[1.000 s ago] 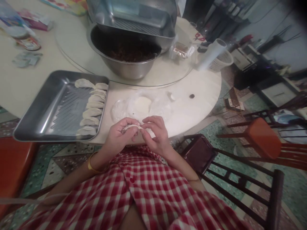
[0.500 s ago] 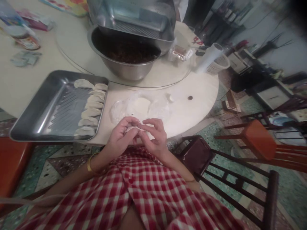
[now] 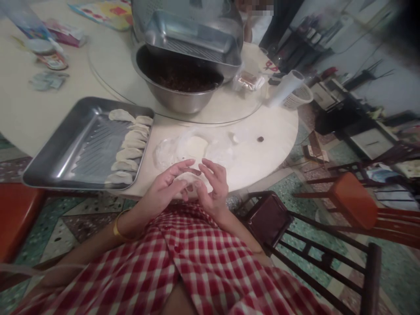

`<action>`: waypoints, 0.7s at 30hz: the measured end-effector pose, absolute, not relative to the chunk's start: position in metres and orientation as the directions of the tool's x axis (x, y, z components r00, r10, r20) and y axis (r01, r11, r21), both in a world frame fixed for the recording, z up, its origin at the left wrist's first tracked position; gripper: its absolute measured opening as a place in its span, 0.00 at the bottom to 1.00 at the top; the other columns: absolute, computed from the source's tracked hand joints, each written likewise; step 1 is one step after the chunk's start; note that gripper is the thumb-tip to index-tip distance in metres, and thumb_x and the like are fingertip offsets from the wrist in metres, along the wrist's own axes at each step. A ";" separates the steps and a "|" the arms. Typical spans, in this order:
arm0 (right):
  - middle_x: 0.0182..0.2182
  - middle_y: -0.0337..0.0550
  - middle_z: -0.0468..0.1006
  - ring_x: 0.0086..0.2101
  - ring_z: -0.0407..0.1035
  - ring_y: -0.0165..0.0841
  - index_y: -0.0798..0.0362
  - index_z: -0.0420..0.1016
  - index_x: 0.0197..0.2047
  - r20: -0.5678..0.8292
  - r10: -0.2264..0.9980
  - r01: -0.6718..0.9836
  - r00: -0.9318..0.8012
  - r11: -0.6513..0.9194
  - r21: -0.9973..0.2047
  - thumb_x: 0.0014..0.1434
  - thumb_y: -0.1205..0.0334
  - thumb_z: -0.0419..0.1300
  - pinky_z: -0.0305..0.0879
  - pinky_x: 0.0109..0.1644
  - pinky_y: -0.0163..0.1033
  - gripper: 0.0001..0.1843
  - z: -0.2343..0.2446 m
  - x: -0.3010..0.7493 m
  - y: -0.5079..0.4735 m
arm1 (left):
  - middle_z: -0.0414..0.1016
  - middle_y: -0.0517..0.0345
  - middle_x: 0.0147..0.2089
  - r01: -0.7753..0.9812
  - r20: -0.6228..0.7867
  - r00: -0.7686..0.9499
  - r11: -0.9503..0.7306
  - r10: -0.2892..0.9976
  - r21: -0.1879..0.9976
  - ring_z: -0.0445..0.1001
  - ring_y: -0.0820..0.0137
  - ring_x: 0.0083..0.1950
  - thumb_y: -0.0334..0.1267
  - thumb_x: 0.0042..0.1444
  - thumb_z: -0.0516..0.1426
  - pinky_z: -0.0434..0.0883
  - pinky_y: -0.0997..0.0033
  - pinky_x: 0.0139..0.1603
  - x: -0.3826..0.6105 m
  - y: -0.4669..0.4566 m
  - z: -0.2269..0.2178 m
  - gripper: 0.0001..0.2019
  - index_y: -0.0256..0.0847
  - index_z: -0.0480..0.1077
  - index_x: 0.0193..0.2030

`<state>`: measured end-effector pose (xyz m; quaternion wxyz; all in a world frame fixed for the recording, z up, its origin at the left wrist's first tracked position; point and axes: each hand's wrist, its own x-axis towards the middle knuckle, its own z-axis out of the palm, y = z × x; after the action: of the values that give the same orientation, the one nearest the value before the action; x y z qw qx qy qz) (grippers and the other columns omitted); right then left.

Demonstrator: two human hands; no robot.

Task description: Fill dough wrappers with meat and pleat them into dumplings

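My left hand [image 3: 171, 183] and my right hand [image 3: 213, 187] meet at the table's near edge, fingers curled around a pale dumpling [image 3: 188, 176]. Both thumbs and fingertips are at its edge, and part of it is hidden behind them. Just beyond lies a round dough wrapper [image 3: 197, 144] with clear plastic [image 3: 164, 153] around it. To the left, a metal tray [image 3: 62, 168] carries several folded dumplings [image 3: 128, 153] lined along its right side. Behind the wrapper stands a steel bowl [image 3: 179, 100] of dark filling [image 3: 183, 82].
A second metal tray [image 3: 193, 39] leans over the bowl on the glass turntable [image 3: 226, 114]. A jar [image 3: 49, 54] stands at the back left; a white basket [image 3: 300, 95] at the right. A dark chair [image 3: 271, 216] is close by my right side. Part of another person [image 3: 259, 28] shows behind.
The fingers of both hands have spread a little, and more of the pale dough shows between them. The view has shifted slightly, so the table things appear farther right.
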<state>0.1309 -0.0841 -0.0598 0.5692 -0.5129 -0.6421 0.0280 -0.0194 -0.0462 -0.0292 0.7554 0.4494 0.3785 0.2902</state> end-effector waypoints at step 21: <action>0.65 0.38 0.64 0.62 0.60 0.40 0.42 0.80 0.47 0.318 0.936 0.333 0.149 0.255 -0.908 0.61 0.54 0.58 0.62 0.64 0.54 0.14 -0.063 0.132 -0.090 | 0.74 0.63 0.36 -0.043 -0.327 0.750 0.536 0.575 0.843 0.67 0.78 0.26 0.33 0.50 0.61 0.65 0.77 0.26 -0.012 -0.035 -0.014 0.45 0.43 0.43 0.72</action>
<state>0.1324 -0.0897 -0.0627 0.5315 -0.5404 -0.5874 0.2837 -0.0121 -0.0354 -0.0143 0.8235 0.4437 0.2994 0.1877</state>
